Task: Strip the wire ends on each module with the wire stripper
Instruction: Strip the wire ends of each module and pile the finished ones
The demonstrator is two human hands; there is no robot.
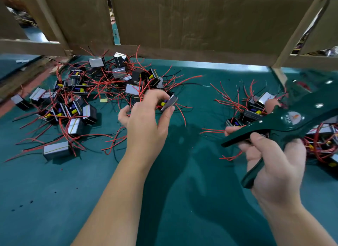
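Cardboard sheeting [182,22]: 1 wall across the back of the bench, held in a pale wooden frame [301,29]. No print legible on it.

Green mat [182,181]: 1, covers the bench top.

Left pile of modules [82,92]: small black blocks with silvery faces, some showing yellow and blue parts, trailing red and black wires. Well over 12 can be counted; the tangle prevents an exact figure.

Right pile of modules [256,106]: smaller, at least 5 visible, partly hidden behind the tool and running out of view at the right edge.

Wire stripper [285,128]: 1, dark green, held above the right pile. Round label near the pivot with an orange mark and pale lettering, too blurred to read. Its 2 handles are spread apart and point down-left; the head end is blurred at the right edge.

Right hand [274,163]: fingers curled round the handles, thumb lying over the upper one, wrist angled in from lower right.

Left hand [144,117]: reaching forward, back of hand up, thumb and fingertips pinching 1 module [167,103] at the near edge of the left pile, its red wires hanging toward the mat.

Yellow scrap [103,100]: 1, flat on the mat.

Black specks [22,205]: scattered at lower left, uncounted.
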